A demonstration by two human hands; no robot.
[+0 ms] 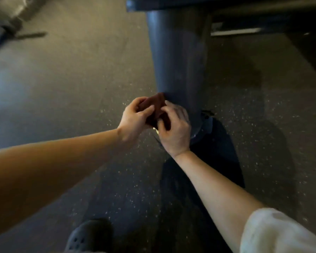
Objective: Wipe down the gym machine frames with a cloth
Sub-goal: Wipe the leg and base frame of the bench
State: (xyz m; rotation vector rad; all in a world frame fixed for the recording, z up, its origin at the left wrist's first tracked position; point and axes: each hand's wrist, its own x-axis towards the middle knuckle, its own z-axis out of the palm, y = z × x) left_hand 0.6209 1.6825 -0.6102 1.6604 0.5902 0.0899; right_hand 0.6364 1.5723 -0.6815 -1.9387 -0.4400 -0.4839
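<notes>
Both hands meet in front of the dark blue machine post (177, 57), just above its base, with a folded reddish-brown cloth (156, 109) held between them. The left hand (135, 119) pinches the cloth's near side with thumb and curled fingers, while the right hand (174, 130) grips its other side, knuckles close against the post. Below, a dark perforated shoe (89, 236) stands on the speckled floor (71, 88).
</notes>
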